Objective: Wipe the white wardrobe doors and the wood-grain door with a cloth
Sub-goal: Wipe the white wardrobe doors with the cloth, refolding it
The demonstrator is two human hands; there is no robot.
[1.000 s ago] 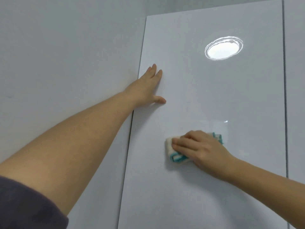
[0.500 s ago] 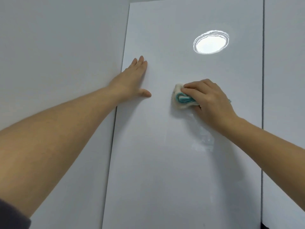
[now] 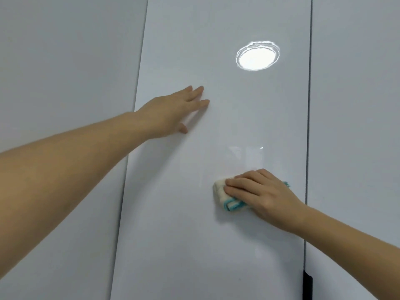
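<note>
A glossy white wardrobe door (image 3: 184, 234) fills the middle of the view, reflecting a round ceiling light. My right hand (image 3: 262, 193) presses a folded cream cloth with teal stripes (image 3: 225, 197) flat against the door's lower right part. My left hand (image 3: 173, 111) rests flat on the same door near its left edge, fingers spread, holding nothing. No wood-grain door is in sight.
A plain white wall or side panel (image 3: 65, 72) lies left of the door. Another white wardrobe door (image 3: 357, 126) stands to the right past a narrow dark gap. A small dark handle (image 3: 307, 286) shows at the gap's bottom.
My right hand has slid the cloth down the door from beside the left hand to lower right. The left hand now sits further onto the door, away from its left edge.
</note>
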